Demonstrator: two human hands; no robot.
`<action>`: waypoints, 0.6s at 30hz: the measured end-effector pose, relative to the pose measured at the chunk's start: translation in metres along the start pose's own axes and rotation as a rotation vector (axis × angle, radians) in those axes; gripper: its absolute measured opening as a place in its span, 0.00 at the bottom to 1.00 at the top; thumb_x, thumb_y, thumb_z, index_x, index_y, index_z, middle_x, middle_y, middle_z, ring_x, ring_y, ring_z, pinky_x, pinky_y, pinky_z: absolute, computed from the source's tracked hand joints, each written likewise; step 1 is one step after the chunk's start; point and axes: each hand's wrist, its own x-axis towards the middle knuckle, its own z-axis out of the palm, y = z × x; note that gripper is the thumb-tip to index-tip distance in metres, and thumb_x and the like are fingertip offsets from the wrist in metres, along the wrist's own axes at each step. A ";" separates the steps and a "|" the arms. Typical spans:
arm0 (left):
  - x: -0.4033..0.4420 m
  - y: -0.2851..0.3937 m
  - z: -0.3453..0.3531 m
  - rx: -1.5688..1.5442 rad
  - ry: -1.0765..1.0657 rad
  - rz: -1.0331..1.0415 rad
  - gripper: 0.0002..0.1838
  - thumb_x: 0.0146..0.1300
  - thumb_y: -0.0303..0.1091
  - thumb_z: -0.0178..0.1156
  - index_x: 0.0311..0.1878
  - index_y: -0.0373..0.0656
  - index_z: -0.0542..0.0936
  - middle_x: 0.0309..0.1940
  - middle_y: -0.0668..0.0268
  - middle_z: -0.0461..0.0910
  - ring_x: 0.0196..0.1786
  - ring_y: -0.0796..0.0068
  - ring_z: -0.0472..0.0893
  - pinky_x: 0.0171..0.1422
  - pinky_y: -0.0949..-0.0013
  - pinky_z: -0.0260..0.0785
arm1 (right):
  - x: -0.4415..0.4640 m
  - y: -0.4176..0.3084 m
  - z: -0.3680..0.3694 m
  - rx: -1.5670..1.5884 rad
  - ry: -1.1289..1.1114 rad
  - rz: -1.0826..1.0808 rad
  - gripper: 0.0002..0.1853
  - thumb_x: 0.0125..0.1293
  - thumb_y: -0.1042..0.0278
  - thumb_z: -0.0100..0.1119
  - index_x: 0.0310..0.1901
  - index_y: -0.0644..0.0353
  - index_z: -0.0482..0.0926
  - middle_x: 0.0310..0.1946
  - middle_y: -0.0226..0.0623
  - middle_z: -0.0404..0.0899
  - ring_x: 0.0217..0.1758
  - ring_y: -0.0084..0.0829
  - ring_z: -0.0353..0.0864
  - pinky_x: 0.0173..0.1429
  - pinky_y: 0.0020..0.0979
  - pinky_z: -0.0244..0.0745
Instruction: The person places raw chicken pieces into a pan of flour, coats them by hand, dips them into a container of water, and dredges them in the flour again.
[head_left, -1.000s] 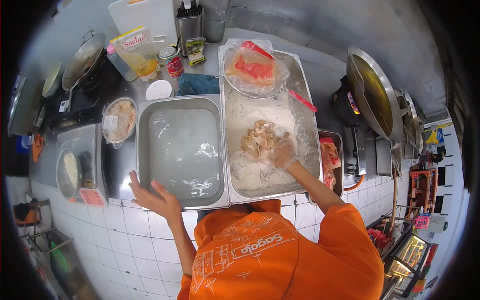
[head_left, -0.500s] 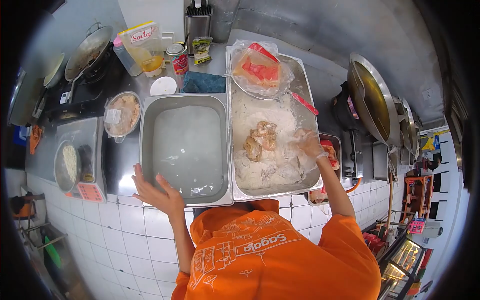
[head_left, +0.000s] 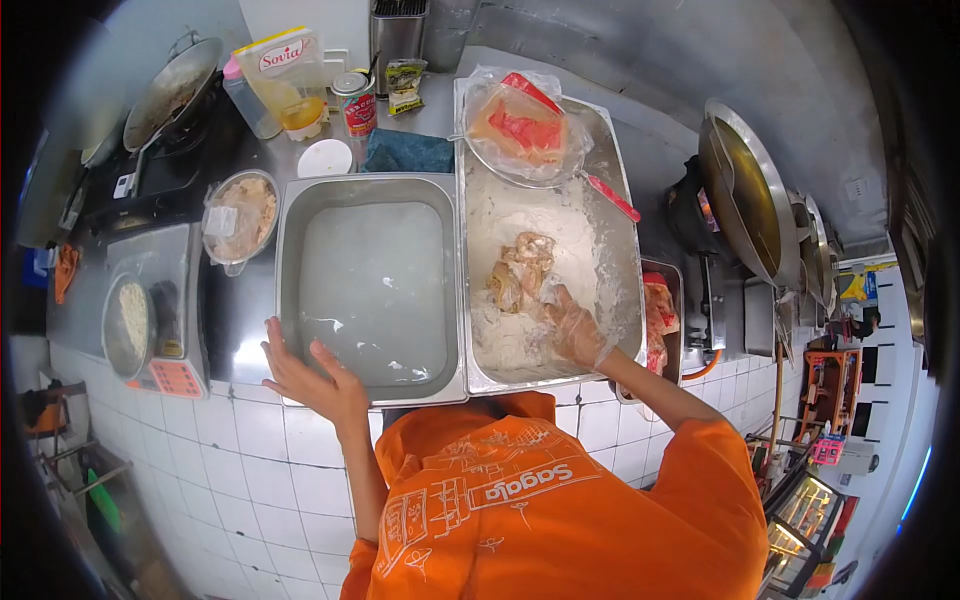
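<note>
My right hand (head_left: 577, 335), in a clear plastic glove, reaches into the flour (head_left: 500, 212) in a metal tray (head_left: 640, 300). Its fingers are stretched out and touch the flour beside some partly floured pieces of raw meat (head_left: 524, 270), which look like chicken. Part of the flour under the palm is hidden. My left hand (head_left: 315, 382) is bare and open, fingers spread, holding nothing. It hovers by the front left corner of a deep metal pan (head_left: 290, 260) of cloudy water (head_left: 375, 270).
A bag-lined bowl (head_left: 525, 130) and a red-handled tool (head_left: 612, 198) lie at the tray's back. Right stand a tray of red-packed meat (head_left: 657, 310) and a large wok of oil (head_left: 745, 190). Left are a bowl (head_left: 240, 222), a scale (head_left: 175, 378) and a can (head_left: 355, 105).
My right hand has moved left and toward me through the flour, close to the meat pieces. My left hand stays nearly where it was, still spread.
</note>
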 end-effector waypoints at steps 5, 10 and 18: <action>0.000 -0.001 0.000 0.008 0.000 0.010 0.29 0.79 0.49 0.40 0.76 0.44 0.61 0.76 0.63 0.63 0.81 0.48 0.53 0.80 0.30 0.25 | -0.001 0.027 0.024 0.123 0.049 -0.242 0.26 0.64 0.68 0.59 0.64 0.61 0.73 0.66 0.49 0.71 0.52 0.51 0.83 0.56 0.42 0.81; 0.000 -0.003 0.001 0.033 -0.008 0.009 0.29 0.79 0.48 0.40 0.75 0.43 0.61 0.76 0.63 0.64 0.81 0.47 0.52 0.80 0.30 0.26 | 0.001 0.032 0.010 0.347 -0.181 -0.272 0.23 0.70 0.66 0.51 0.66 0.47 0.75 0.67 0.51 0.71 0.59 0.50 0.80 0.63 0.41 0.77; 0.000 -0.003 0.002 0.037 -0.012 -0.016 0.29 0.79 0.49 0.39 0.74 0.42 0.62 0.75 0.64 0.64 0.81 0.48 0.53 0.80 0.31 0.26 | 0.002 -0.006 -0.009 -0.374 -0.276 -0.299 0.19 0.69 0.58 0.52 0.59 0.27 0.81 0.68 0.47 0.66 0.63 0.55 0.75 0.63 0.46 0.77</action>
